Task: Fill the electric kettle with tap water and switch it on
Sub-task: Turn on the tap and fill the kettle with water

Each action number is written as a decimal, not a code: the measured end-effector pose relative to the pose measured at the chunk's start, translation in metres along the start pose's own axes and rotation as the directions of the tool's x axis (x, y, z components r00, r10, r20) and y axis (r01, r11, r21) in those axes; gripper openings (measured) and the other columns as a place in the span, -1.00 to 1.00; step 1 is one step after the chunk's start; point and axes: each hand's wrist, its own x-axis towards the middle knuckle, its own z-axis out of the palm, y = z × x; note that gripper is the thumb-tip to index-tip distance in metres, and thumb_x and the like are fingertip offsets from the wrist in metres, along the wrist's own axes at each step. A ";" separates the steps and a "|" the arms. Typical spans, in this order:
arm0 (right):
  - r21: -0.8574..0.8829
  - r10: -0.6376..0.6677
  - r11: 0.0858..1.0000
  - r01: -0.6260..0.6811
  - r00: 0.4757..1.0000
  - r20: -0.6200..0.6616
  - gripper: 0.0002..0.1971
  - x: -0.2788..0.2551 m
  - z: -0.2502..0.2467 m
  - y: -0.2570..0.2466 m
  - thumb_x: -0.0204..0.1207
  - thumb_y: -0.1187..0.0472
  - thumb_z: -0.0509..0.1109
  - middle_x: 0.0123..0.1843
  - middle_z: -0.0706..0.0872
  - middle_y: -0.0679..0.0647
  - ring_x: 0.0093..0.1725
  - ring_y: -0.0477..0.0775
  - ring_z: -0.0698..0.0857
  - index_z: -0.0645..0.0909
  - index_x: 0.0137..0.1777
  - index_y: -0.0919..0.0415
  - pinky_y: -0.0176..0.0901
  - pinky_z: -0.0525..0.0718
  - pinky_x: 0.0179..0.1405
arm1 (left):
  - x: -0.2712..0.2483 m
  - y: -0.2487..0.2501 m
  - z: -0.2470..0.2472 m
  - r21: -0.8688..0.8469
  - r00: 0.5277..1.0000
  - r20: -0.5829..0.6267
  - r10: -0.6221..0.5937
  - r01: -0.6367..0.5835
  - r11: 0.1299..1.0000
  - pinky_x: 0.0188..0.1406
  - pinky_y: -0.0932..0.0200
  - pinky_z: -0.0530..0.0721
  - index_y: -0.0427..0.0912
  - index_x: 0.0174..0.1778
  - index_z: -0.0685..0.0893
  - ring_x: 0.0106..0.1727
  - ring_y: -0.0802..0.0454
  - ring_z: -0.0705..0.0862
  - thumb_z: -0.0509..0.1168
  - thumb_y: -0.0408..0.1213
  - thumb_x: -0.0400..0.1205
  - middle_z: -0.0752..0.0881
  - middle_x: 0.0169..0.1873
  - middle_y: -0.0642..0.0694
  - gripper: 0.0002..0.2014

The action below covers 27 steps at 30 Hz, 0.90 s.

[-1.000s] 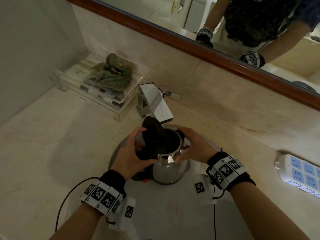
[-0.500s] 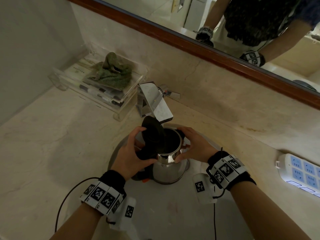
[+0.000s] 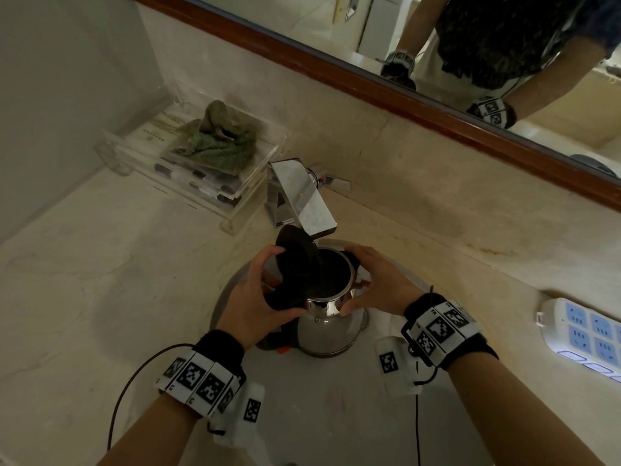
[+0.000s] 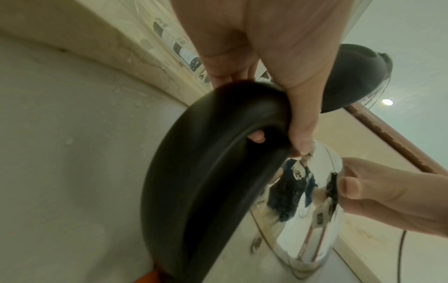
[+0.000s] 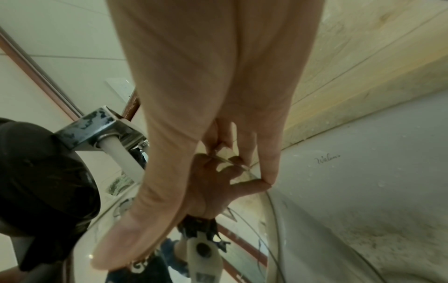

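While I am watching from the head view, the beige stone counter (image 3: pixel 100 280) is filling the near and left part of the scene, and the white sink basin (image 3: pixel 329 398) is sitting sunk into it at centre. A wood-framed mirror (image 3: pixel 369 82) is running along the far wall. A clear acrylic tray (image 3: pixel 188 169) carrying a crumpled green cloth (image 3: pixel 218 136) is standing on the far left of the counter, and a white power strip (image 3: pixel 584 334) is lying at the right edge. The square chrome tap (image 3: pixel 302 200) is reaching over the basin from the far side. The steel electric kettle (image 3: pixel 327 326) is standing upright inside the basin, its mouth directly under the tap's spout, with its black lid (image 3: pixel 295 253) tilted up and open. My left hand (image 3: pixel 252 304) is wrapping its fingers around the kettle's black handle (image 4: pixel 206 172). My right hand (image 3: pixel 379 284) is pressing its thumb and curved fingers against the kettle's upper rim from the right side.
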 end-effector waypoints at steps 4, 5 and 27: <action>0.000 0.002 1.000 -0.002 1.000 -0.002 0.09 0.001 0.001 0.001 0.04 0.11 0.72 0.57 0.27 0.02 0.54 0.05 0.28 0.19 0.57 0.08 -0.04 0.30 0.58 | 0.000 -0.001 0.000 -0.006 1.000 -0.008 0.016 -0.016 1.000 -0.22 0.35 0.57 0.71 0.08 0.05 -0.15 0.19 0.64 0.63 -0.28 0.20 0.57 -0.23 0.09 0.01; -0.001 0.002 1.000 -0.002 1.000 -0.003 0.09 0.001 0.001 0.001 0.04 0.10 0.72 0.57 0.27 0.02 0.54 0.04 0.29 0.19 0.56 0.08 -0.05 0.30 0.57 | 0.000 -0.002 0.000 -0.007 1.000 -0.009 0.020 -0.020 1.000 -0.22 0.33 0.58 0.72 0.08 0.05 -0.16 0.18 0.64 0.64 -0.28 0.19 0.57 -0.23 0.08 0.01; 0.015 0.010 1.000 -0.010 1.000 0.000 0.11 0.001 0.002 0.004 0.03 0.09 0.72 0.58 0.25 0.02 0.55 0.07 0.27 0.18 0.57 0.06 0.07 0.30 0.59 | -0.001 0.001 0.001 -0.003 1.000 -0.003 0.007 -0.007 1.000 -0.11 0.10 0.70 0.66 0.11 0.08 -0.13 0.12 0.65 0.63 -0.29 0.19 0.58 -0.22 0.04 0.00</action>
